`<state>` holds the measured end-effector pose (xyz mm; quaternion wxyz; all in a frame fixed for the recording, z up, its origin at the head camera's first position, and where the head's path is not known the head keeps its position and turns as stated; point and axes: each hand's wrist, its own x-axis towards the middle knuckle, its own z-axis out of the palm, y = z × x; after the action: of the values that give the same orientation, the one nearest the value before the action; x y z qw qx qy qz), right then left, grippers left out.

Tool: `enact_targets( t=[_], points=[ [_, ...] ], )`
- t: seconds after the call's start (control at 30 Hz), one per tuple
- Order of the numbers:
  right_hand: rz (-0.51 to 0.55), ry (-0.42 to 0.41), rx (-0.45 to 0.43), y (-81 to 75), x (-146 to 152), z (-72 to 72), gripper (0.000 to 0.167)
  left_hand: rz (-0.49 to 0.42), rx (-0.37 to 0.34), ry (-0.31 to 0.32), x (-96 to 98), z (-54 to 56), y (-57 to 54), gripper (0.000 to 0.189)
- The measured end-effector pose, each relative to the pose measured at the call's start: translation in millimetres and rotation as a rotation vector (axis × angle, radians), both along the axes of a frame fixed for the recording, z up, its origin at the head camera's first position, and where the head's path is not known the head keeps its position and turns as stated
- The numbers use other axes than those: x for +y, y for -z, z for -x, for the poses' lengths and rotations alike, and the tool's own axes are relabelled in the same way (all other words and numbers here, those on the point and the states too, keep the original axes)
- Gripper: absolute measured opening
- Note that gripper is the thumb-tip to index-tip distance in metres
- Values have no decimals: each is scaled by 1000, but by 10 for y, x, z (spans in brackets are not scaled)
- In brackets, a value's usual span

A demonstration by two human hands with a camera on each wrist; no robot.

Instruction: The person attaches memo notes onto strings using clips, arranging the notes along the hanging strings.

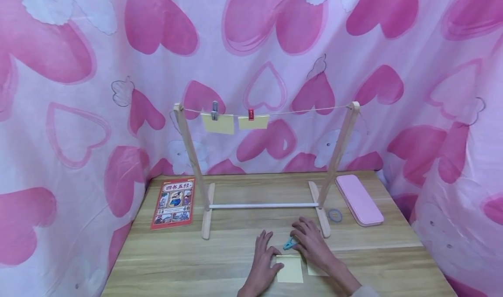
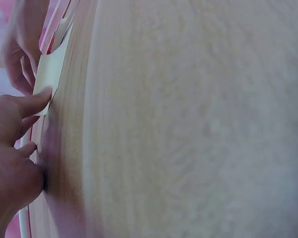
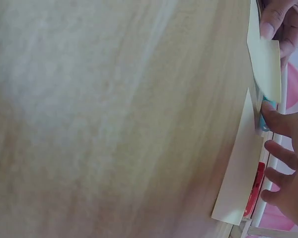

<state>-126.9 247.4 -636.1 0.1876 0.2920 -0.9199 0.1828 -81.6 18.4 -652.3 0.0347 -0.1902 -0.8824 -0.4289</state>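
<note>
My left hand [image 1: 261, 262] pinches the left edge of a pale yellow paper note [image 1: 290, 271], its thumb on top in the left wrist view. The note's far edge is lifted and bent in the right wrist view. Just beyond that edge, my right hand [image 1: 312, 246] holds a small blue clothespin [image 1: 290, 243] between thumb and fingers. The clothespin is apart from or barely touching the note; I cannot tell which. A second yellow note [image 3: 236, 173] lies under the right forearm. A red object [image 3: 256, 191] shows behind it, partly hidden.
Ahead stands a wooden frame [image 1: 332, 174] with a string. Two yellow notes hang there, one by a grey clip [image 1: 214, 111], one by a red clip [image 1: 251, 114]. A red book [image 1: 173, 203] lies left; a grey ring [image 1: 335, 215] and pink case [image 1: 359, 200] lie right.
</note>
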Motion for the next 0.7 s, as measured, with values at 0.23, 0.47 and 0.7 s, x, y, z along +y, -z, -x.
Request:
enact_targets(
  t=[0.23, 0.47, 0.7],
  points=[
    [207, 37, -207, -161, -42, 11, 33, -168, 109, -17, -61, 1, 43, 9],
    [473, -3, -317, -436, 25, 45, 31, -442, 58, -98, -90, 11, 11, 11],
    [649, 10, -434, -648, 42, 60, 41, -623, -220, -160, -40, -29, -238, 16]
  ],
)
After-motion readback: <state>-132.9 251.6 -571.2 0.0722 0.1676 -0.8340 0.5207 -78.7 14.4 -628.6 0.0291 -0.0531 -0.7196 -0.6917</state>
